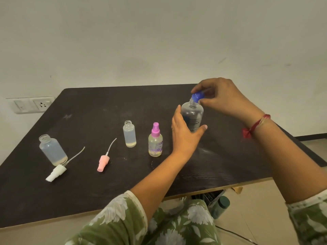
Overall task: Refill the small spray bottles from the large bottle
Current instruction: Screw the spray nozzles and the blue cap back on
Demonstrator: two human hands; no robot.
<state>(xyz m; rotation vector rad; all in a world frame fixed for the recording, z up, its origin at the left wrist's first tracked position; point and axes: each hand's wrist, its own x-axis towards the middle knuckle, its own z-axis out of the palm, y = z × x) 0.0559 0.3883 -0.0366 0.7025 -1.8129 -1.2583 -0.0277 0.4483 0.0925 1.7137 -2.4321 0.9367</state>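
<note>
The large clear bottle [193, 115] stands upright on the dark table [92, 110], and my left hand [184, 133] wraps around its body. My right hand [223, 96] pinches the blue cap [197, 95] just above the bottle's open neck. To the left stands a small bottle with a purple spray top [155, 141]. An uncapped small bottle [129, 134] stands further left, with its pink spray head [103, 163] lying on the table. Another uncapped small bottle [52, 150] sits at the far left beside a white spray head [56, 172].
The table's front edge runs diagonally near my lap, and its right edge falls off beyond my right forearm. A wall socket [30, 104] is at the left. A dark green container [221, 206] stands on the floor under the table.
</note>
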